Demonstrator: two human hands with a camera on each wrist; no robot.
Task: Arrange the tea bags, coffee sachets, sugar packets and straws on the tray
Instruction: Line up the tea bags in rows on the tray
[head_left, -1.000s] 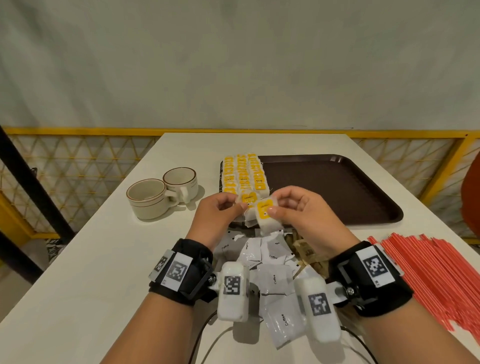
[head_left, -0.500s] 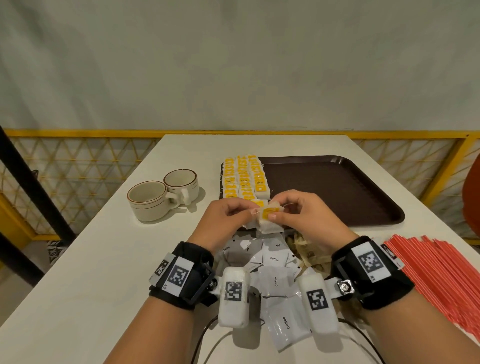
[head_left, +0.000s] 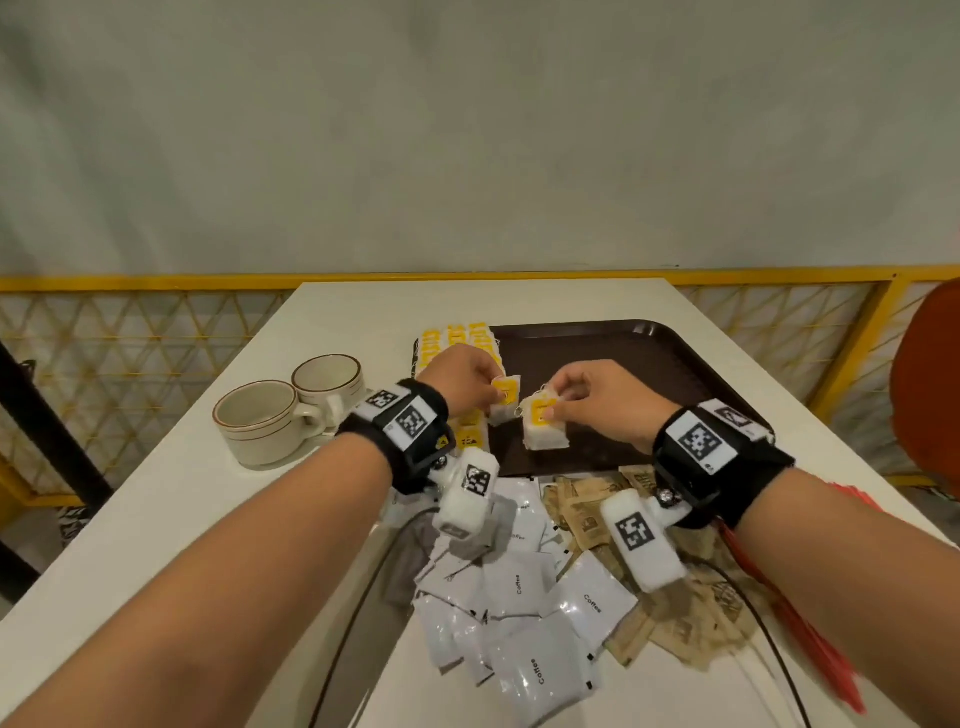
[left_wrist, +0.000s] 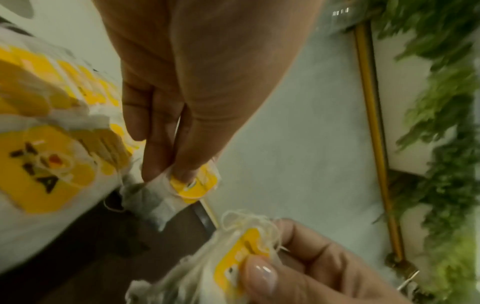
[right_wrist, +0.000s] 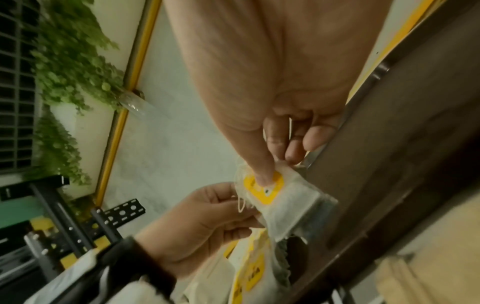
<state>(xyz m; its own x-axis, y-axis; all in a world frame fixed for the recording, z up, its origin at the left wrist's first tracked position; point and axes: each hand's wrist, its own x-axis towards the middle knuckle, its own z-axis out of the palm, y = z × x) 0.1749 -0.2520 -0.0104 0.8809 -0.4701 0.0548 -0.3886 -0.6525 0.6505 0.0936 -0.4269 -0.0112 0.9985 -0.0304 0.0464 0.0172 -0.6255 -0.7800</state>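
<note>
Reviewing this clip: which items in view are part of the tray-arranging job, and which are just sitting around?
Part of the job:
- tray
- tea bags, one pinched in the left hand, a bunch in the right hand
- coffee sachets
- sugar packets
- straws

Lying about:
- two cups
- red chair

Red straws (head_left: 810, 639) mostly behind right forearm; tea-bag rows (head_left: 457, 338) partly behind left hand (head_left: 462, 376).

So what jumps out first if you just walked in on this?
Both hands over the brown tray's near-left corner: the left hand pinches one tea bag, the right hand pinches a small stack of tea bags. Below them, loose white coffee sachets lie heaped on the table.
</note>
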